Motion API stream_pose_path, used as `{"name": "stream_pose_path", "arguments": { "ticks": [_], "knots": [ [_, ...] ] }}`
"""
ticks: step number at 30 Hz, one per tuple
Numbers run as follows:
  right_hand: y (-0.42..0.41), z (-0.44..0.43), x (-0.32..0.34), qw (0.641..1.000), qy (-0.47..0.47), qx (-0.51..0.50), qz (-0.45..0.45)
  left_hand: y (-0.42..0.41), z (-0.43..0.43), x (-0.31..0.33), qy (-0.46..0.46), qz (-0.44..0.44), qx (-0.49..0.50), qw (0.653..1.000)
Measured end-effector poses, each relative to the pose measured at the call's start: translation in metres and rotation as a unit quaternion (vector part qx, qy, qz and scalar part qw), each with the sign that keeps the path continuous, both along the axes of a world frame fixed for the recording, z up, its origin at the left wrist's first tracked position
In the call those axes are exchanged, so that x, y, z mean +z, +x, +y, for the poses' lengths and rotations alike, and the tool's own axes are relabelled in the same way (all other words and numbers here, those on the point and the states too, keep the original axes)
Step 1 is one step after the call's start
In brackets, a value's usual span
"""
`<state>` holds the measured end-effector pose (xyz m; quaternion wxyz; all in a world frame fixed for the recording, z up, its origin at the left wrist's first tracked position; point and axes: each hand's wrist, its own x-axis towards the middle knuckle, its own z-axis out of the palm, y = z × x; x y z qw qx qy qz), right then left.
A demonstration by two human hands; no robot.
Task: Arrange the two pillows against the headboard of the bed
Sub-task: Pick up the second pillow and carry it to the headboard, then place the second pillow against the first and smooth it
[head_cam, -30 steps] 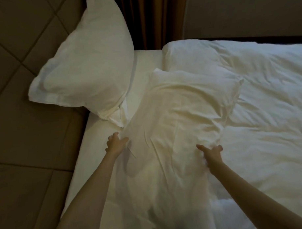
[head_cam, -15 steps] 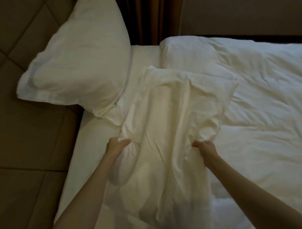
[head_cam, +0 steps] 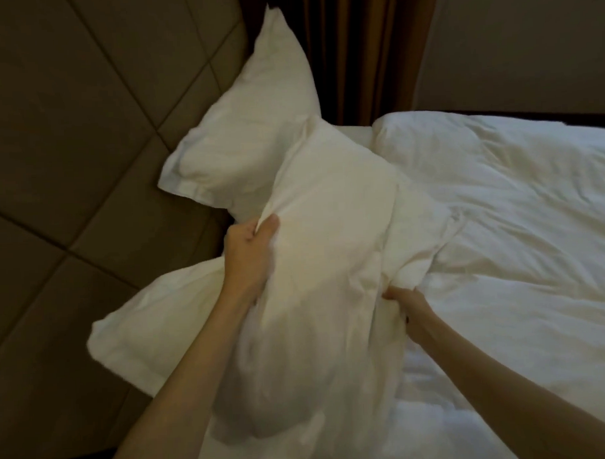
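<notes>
A white pillow [head_cam: 246, 135] leans upright against the padded brown headboard [head_cam: 68, 134] at the far left of the bed. A second white pillow [head_cam: 329, 262] is lifted off the mattress in front of it, its far corner overlapping the first pillow. My left hand [head_cam: 249, 255] grips a bunch of its cover on the left side. My right hand [head_cam: 408, 303] grips its right edge, low down. A loose flap of the pillowcase [head_cam: 153, 323] hangs out to the left over the headboard.
A rumpled white duvet [head_cam: 499, 222] covers the bed to the right. Brown curtains [head_cam: 349, 49] hang behind the bed's far corner, beside a plain wall [head_cam: 514, 40]. The headboard runs along the whole left side.
Both hands closed on the second pillow and raised it off the mattress, swinging it left toward the headboard. It now overlaps the leaning pillow, which stayed where it was.
</notes>
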<state>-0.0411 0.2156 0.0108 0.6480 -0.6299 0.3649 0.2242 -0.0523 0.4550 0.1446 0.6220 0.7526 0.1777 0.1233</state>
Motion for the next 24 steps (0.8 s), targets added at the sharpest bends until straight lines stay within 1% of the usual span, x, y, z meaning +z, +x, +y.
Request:
{"name": "stream_pose_path", "arguments": {
  "ticks": [4, 8, 11, 13, 15, 17, 20, 22, 24],
  "knots": [
    [-0.006, 0.034, 0.014, 0.997, 0.043, 0.058, 0.004, -0.029, 0.013, 0.04, 0.017, -0.048, 0.013, 0.999],
    [-0.01, 0.08, 0.028, 0.989, 0.077, 0.124, -0.023, -0.062, 0.03, 0.067, 0.068, -0.073, 0.038, 0.994],
    [-0.02, 0.127, 0.034, 0.97, 0.12, 0.205, -0.052, -0.094, 0.059, 0.08, 0.11, -0.091, 0.078, 0.987],
    [-0.028, 0.155, 0.035, 0.957, 0.136, 0.251, -0.041, -0.111, 0.082, 0.078, 0.123, -0.088, 0.097, 0.984],
    [-0.04, 0.181, 0.034, 0.943, 0.158, 0.293, -0.017, -0.126, 0.106, 0.068, 0.11, -0.078, 0.121, 0.983],
    [-0.052, 0.204, 0.029, 0.933, 0.155, 0.325, 0.005, -0.135, 0.133, 0.051, 0.106, -0.048, 0.149, 0.982],
    [-0.068, 0.231, 0.018, 0.925, 0.159, 0.346, 0.019, -0.15, 0.178, 0.015, 0.134, 0.04, 0.196, 0.971],
    [-0.07, 0.24, 0.013, 0.923, 0.17, 0.346, 0.008, -0.167, 0.206, -0.017, 0.2, 0.115, 0.211, 0.95],
    [-0.068, 0.244, 0.012, 0.919, 0.177, 0.352, 0.0, -0.184, 0.228, -0.049, 0.29, 0.206, 0.206, 0.912]
  ]
}}
